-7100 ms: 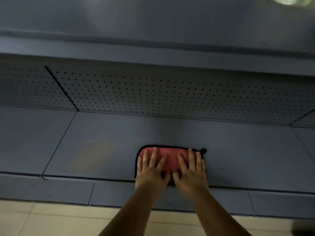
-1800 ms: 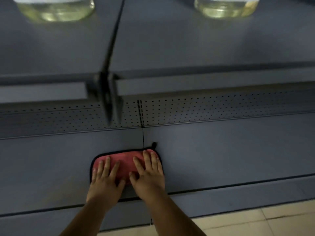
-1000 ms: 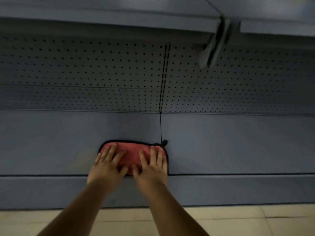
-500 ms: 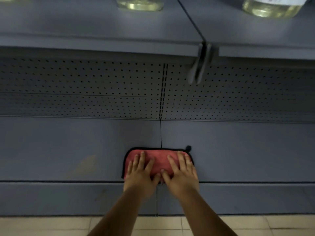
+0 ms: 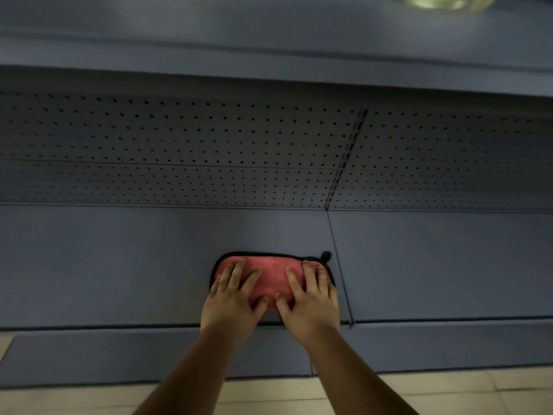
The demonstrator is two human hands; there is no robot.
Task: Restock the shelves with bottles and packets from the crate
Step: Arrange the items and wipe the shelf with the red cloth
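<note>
Pressing flat on a red cloth with a black edge (image 5: 269, 275), the left hand (image 5: 232, 307) and the right hand (image 5: 309, 308) lie side by side with fingers straight and spread, thumbs almost touching. The cloth sits on the bare blue metal bottom shelf (image 5: 119, 265), near its front edge and just left of a thin seam (image 5: 339, 265) between two shelf boards. Behind it stands a blue back wall full of little holes (image 5: 179, 151). Above hangs another blue shelf (image 5: 269, 55), and the bottom of a clear bottle of yellow liquid (image 5: 431, 0) shows on it, blurred. Pale floor tiles (image 5: 449, 393) lie below.
</note>
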